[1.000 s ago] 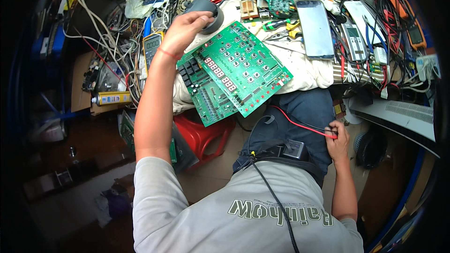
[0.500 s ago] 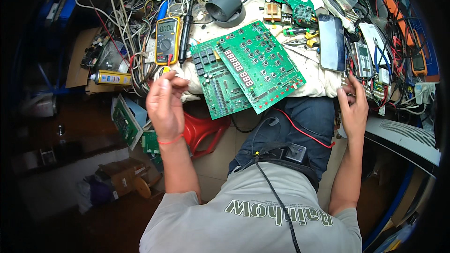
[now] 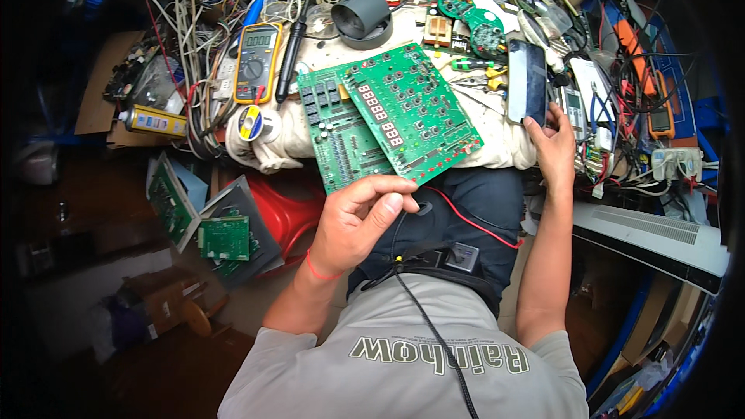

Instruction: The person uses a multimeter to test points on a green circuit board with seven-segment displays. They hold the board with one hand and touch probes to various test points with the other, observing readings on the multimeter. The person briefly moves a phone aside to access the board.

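My left hand (image 3: 358, 221) is in front of the table edge, just below the near corner of a green circuit board (image 3: 415, 105) with a red-framed digit display and several push buttons. Its fingers are loosely bent, with nothing visible between them. That board overlaps a second green circuit board (image 3: 330, 132) with a row of dark relays. At the right, my right hand (image 3: 555, 143) grips the lower right corner of a dark-screened smartphone (image 3: 527, 81), thumb at its bottom edge. The phone lies on the cloth-covered table.
A yellow multimeter (image 3: 256, 62), a black pen-shaped tool (image 3: 290, 60) and a solder spool (image 3: 260, 124) lie left of the boards. Behind them is a grey round pipe piece (image 3: 361, 15). Pliers (image 3: 495, 77) lie near the phone. Tangled cables (image 3: 182, 39) fill the left side.
My left hand has moved right and nearer, from the solder spool to the board's near corner. My right hand has reached the phone's lower corner. The whole view has shifted slightly.
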Tool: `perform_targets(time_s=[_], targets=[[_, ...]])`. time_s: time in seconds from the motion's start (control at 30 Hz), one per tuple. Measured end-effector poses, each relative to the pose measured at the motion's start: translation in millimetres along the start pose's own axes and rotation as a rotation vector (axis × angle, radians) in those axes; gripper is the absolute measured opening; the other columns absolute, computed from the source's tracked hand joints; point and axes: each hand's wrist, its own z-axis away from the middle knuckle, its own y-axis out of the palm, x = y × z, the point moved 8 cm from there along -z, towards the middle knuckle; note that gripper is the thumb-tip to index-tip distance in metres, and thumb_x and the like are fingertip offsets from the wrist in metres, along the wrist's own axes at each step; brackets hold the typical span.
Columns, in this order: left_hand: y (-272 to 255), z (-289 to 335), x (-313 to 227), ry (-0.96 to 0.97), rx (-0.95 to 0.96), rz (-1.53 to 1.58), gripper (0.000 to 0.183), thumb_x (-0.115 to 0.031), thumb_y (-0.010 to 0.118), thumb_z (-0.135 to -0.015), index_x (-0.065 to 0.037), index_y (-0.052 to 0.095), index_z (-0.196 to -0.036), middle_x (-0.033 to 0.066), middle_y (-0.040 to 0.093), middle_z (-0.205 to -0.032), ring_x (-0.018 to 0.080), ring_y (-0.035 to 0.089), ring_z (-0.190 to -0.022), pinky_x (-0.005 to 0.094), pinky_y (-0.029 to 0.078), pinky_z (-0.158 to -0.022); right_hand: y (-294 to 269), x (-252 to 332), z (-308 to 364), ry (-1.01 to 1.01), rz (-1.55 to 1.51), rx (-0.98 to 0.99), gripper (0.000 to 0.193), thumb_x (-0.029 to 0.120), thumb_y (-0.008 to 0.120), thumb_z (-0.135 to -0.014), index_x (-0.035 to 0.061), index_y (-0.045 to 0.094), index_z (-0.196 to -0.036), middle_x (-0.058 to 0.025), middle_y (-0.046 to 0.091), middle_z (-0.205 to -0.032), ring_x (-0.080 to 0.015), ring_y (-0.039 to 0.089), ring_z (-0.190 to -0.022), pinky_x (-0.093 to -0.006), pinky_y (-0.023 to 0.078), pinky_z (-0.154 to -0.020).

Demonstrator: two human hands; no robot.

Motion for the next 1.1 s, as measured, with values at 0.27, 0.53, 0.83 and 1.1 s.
perform_targets(time_s=[0.27, 0.53, 0.83, 1.1], targets=[[47.2, -11.0, 13.0, -0.061, 0.168, -0.065, 0.023, -0.011, 0.063, -0.104, 0.003, 0.069, -0.121, 0.01, 0.074, -0.105, 0.0156, 0.072, -0.096, 0.0297, 0.056, -0.086, 2.6, -22.7, -0.6, 0.249, -0.781, 0.23, 0.05, 0.009, 0.074, -0.097, -0.0083, 0.054, -0.139, -0.0064, 0.072, -0.105, -0.0101, 0.068, -0.084, -0.0227, 0.059, -0.075], [82.7, -29.6, 42.1, -0.214, 0.113, 0.008, 0.032, -0.013, 0.064, -0.104, 0.002, 0.064, -0.132, 0.0117, 0.073, -0.115, 0.014, 0.07, -0.102, 0.0286, 0.055, -0.09, -12.3, 10.8, 47.5, 0.096, -1.143, 0.349, 0.04, 0.012, 0.067, -0.102, -0.0048, 0.057, -0.137, -0.0052, 0.071, -0.117, -0.0087, 0.066, -0.092, -0.0237, 0.055, -0.08], [116.2, -40.8, 43.6, -0.202, 0.221, 0.264, 0.052, -0.019, 0.057, -0.109, 0.005, 0.044, -0.152, 0.0132, 0.066, -0.131, 0.0186, 0.069, -0.111, 0.0318, 0.055, -0.095, -21.3, 43.7, 132.1, -0.002, -1.134, 0.323, 0.073, 0.025, 0.088, -0.086, -0.008, 0.05, -0.139, -0.0107, 0.069, -0.117, -0.0147, 0.07, -0.1, -0.0267, 0.06, -0.081], [128.8, -16.3, 44.1, -0.263, 0.277, 0.364, 0.047, -0.018, 0.056, -0.109, 0.005, 0.048, -0.15, 0.0116, 0.071, -0.118, 0.0156, 0.068, -0.106, 0.0304, 0.055, -0.094, -9.9, 73.6, 145.1, 0.077, -1.519, 0.682, 0.117, 0.088, 0.018, -0.093, -0.0079, 0.024, -0.16, -0.0361, 0.044, -0.152, -0.0494, 0.052, -0.136, -0.0597, 0.045, -0.111]])
